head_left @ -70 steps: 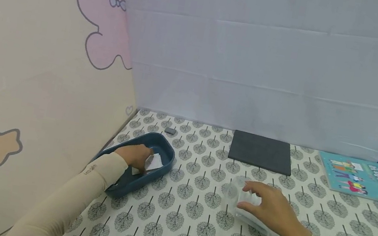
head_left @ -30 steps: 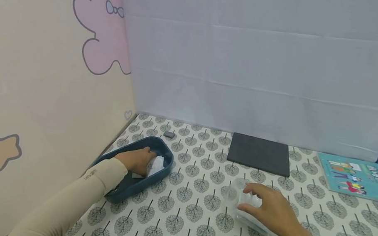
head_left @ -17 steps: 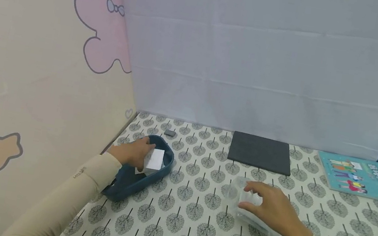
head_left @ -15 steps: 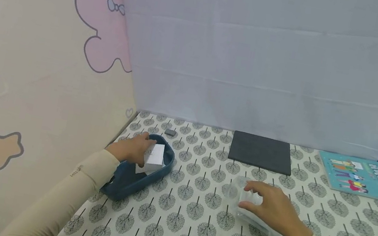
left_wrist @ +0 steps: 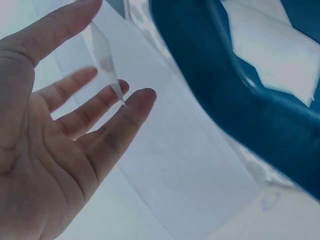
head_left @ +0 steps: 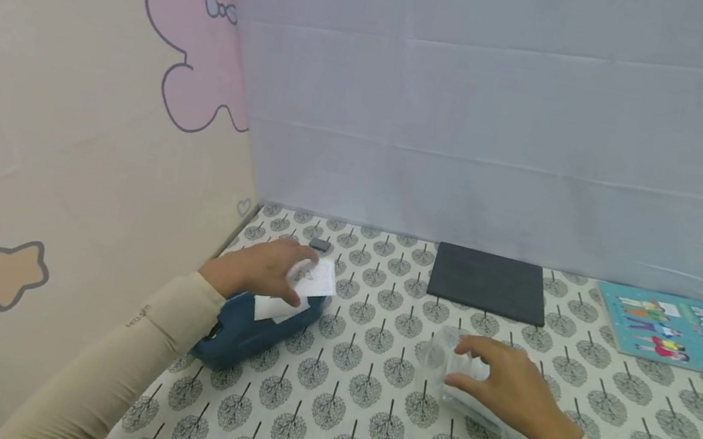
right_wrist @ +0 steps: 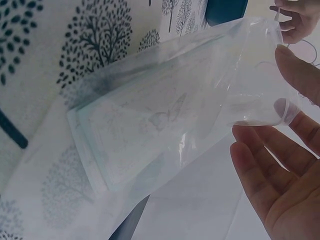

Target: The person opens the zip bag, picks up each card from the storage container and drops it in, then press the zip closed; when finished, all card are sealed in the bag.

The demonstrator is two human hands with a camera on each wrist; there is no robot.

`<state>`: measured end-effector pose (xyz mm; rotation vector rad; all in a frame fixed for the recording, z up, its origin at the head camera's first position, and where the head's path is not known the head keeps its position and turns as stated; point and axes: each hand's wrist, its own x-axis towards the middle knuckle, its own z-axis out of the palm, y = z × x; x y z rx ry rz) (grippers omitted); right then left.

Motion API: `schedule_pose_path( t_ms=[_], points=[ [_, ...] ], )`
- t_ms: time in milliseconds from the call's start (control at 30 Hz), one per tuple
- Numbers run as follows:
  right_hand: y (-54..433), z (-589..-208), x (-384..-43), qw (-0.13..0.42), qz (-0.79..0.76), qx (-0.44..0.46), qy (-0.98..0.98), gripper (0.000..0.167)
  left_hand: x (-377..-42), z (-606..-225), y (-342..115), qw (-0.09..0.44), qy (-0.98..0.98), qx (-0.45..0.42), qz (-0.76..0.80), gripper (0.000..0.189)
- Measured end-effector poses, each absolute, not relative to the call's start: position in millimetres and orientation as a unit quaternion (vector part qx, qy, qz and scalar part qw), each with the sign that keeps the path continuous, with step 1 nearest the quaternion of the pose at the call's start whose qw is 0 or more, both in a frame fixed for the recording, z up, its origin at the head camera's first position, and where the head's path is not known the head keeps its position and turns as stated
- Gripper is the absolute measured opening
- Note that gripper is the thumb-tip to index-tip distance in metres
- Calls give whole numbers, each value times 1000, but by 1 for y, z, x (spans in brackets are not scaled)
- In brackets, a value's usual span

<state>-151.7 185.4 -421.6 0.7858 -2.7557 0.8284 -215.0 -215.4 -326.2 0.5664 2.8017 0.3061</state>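
Observation:
My left hand (head_left: 268,268) pinches a small white printed paper (head_left: 318,278) between thumb and fingers, above the far end of a dark blue basket (head_left: 244,346). In the left wrist view the paper (left_wrist: 103,56) shows almost edge-on. More white papers (left_wrist: 275,50) lie inside the basket. My right hand (head_left: 509,385), thumb and fingers in a C shape, holds the mouth of a clear plastic bag (head_left: 436,356) on the table. The right wrist view shows pale sheets (right_wrist: 145,125) with a faint print inside the bag.
A small grey block (head_left: 320,245) lies behind the basket. Farther back are a black flat board (head_left: 488,283) and a teal book (head_left: 691,334). The tree-patterned cloth (head_left: 358,425) covers the table, with walls at the left and back.
My left hand has risen out of the basket with the white paper and moved slightly right and away from me. The basket looks tipped less open to view. My right hand stays with the bag.

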Motion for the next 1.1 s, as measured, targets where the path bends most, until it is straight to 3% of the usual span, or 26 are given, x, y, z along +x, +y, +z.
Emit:
schedule_pose_path(
  t_ms=[267,800,1100],
  points=[
    [184,-418,-153,83,278,259,-921,37,-212,-333,-178,104,953,271,88,55],
    [181,-416,-152,66,287,250,-922,39,-200,-352,-107,114,931,339,75,60],
    [183,-419,-154,70,287,250,-922,41,-189,-366,-75,58,920,381,68,43]
  ],
)
